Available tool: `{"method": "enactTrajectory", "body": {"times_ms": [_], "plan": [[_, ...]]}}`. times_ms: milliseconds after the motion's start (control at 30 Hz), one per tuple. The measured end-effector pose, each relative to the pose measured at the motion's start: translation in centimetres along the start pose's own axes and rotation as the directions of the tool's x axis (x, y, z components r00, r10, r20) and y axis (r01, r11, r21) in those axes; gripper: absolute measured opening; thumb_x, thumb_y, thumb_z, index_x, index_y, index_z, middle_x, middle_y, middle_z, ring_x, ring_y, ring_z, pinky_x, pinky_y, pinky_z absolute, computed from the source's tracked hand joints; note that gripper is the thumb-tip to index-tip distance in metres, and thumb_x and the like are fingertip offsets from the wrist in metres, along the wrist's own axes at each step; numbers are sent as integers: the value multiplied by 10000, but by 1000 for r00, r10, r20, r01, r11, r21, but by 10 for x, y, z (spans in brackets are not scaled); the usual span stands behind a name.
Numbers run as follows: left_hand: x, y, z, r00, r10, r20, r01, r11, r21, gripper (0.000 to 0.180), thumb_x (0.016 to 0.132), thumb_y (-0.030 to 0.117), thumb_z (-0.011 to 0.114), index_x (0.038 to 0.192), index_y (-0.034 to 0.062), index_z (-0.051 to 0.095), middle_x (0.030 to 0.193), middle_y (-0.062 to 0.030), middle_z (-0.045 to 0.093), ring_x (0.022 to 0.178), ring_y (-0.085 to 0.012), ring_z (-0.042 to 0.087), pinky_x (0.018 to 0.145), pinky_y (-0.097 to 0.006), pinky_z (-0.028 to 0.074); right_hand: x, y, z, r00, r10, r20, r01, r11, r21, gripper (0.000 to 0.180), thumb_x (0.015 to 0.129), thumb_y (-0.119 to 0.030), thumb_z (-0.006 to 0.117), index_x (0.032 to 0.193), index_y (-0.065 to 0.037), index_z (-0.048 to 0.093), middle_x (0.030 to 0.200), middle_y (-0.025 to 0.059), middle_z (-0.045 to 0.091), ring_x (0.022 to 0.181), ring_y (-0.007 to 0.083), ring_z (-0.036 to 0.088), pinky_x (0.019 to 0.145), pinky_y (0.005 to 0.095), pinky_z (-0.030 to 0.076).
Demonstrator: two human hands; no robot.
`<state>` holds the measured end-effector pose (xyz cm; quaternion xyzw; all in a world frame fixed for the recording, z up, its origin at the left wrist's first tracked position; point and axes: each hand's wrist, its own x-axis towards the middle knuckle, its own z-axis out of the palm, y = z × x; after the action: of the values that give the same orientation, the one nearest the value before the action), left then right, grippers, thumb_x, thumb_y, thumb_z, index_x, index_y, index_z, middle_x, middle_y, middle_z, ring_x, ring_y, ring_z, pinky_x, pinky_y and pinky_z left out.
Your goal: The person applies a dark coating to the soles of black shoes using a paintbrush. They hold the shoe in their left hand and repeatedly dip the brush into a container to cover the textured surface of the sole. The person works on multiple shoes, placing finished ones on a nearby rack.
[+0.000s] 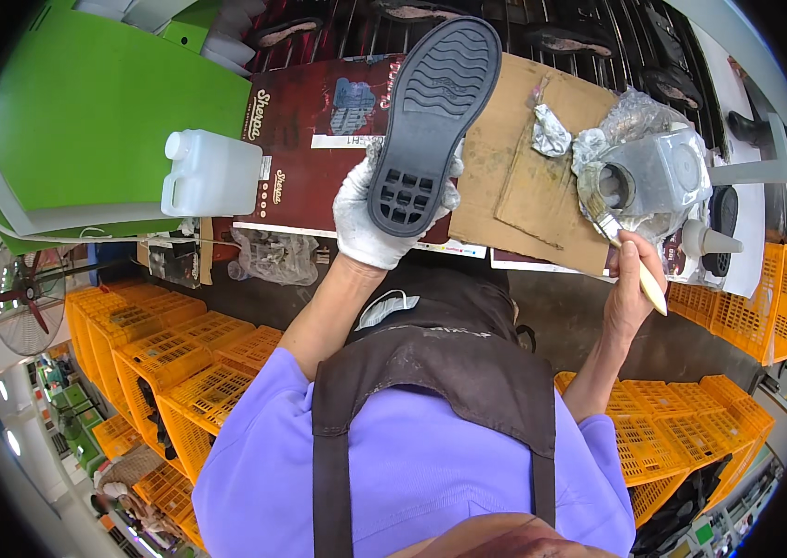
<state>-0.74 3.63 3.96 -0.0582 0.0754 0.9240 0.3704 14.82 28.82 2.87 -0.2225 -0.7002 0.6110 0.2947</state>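
Note:
My left hand (377,223), in a white work glove, is closed around a black shoe sole (433,121). The sole's grooved tread faces up, its heel end with square hollows lying over my palm. Bare, my right hand (635,279) grips the pale handle of a paintbrush (651,285). The bristles of the brush touch the mouth of a translucent plastic container (659,172) lying on its side, wrapped in clear plastic. Left of that container, a crumpled whitish tube or wad (552,132) rests on brown cardboard (524,186).
A white jug (214,174) stands left on the dark red cardboard (296,139) beside a green panel (105,112). Behind the work surface, a rack holds several shoe parts (570,39). A white nozzle bottle (710,239) lies at right. Yellow crates (212,386) stand on both sides, a fan (26,298) far left.

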Motion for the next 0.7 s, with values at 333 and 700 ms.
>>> {"method": "enactTrajectory", "body": {"times_ms": [333,700], "plan": [[-3,-7,7,935,7,354,-120,947,299,677,861,421,514,1342,3,288,1281,-256,406,1115,-332,479,943,-440,409,19,-16,-18,997,-83,-1,80,968,-237,111,835,-45,587,911,23,630,759,2,590,650,41,493,593,183,399],[15,-26,-24,982,-13,187,-98,815,571,744,601,92,808,1227,76,406,1171,-147,509,1127,-292,494,931,-430,454,71,4,-8,972,-122,202,220,781,-584,132,794,-144,638,811,-14,656,652,130,623,577,190,613,553,275,463]]}}
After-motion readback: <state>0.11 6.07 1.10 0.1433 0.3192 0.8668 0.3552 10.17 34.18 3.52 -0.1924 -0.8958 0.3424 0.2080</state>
